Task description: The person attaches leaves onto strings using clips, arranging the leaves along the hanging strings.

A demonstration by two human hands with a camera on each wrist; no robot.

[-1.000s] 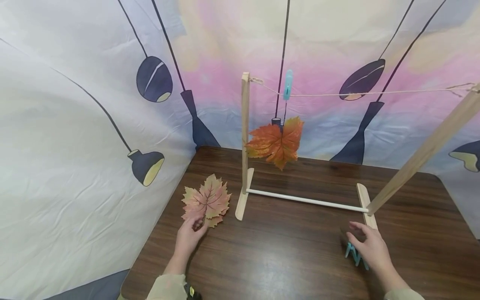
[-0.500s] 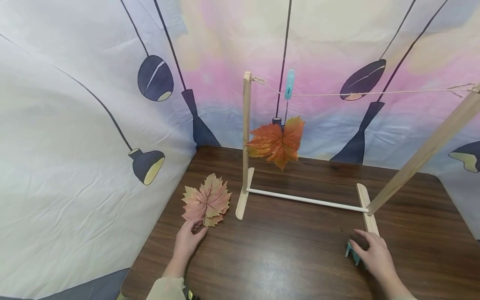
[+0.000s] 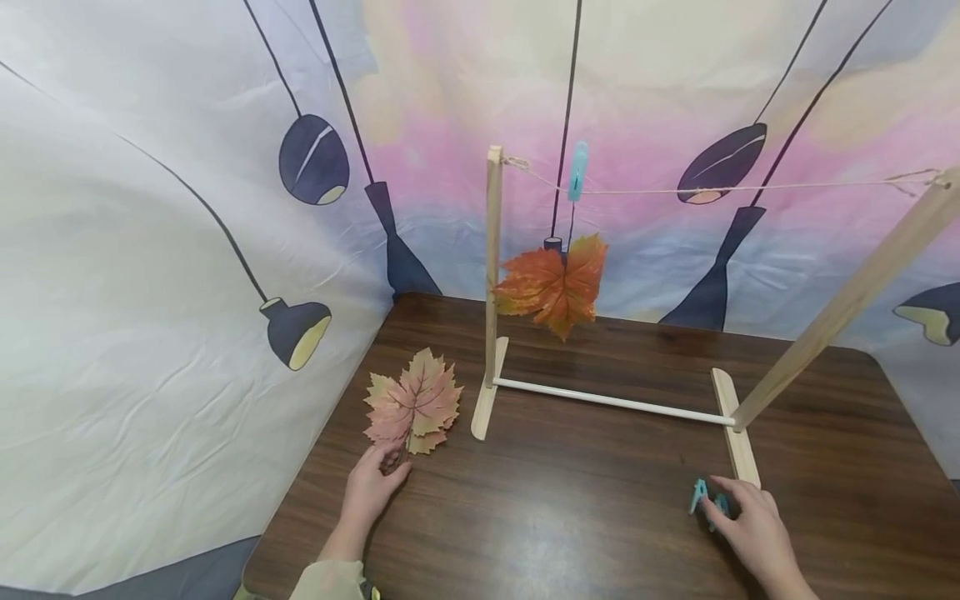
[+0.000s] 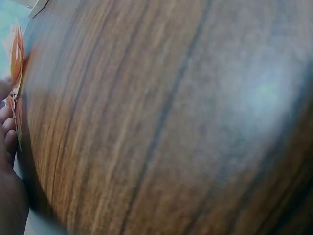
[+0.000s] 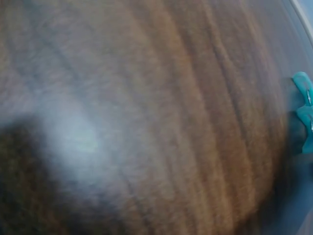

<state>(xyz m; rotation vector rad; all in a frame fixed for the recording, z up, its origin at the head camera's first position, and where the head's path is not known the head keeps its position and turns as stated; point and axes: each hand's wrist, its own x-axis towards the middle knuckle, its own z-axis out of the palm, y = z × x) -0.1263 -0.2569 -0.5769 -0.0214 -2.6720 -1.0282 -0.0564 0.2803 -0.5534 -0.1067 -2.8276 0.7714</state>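
My left hand pinches the stem of a pinkish-cream artificial maple leaf at the left of the table. In the left wrist view, the thumb and curled fingers sit by the stem at the image edge, under the leaf. Over on the right, my right hand reaches to small light-blue clothespins, thumb and forefinger spread apart around them. One pin is partly behind the thumb. The right wrist view catches two pins at its edge; the right fingers are not clear there.
A wooden frame with a white crossbar stands on the dark table. Its string carries a blue clothespin holding an orange maple leaf. A printed cloth hangs behind.
My right hand has moved slightly down and right at the clothespins, and one pin now stands apart from the others. The left hand stays nearly still at the leaf stem.
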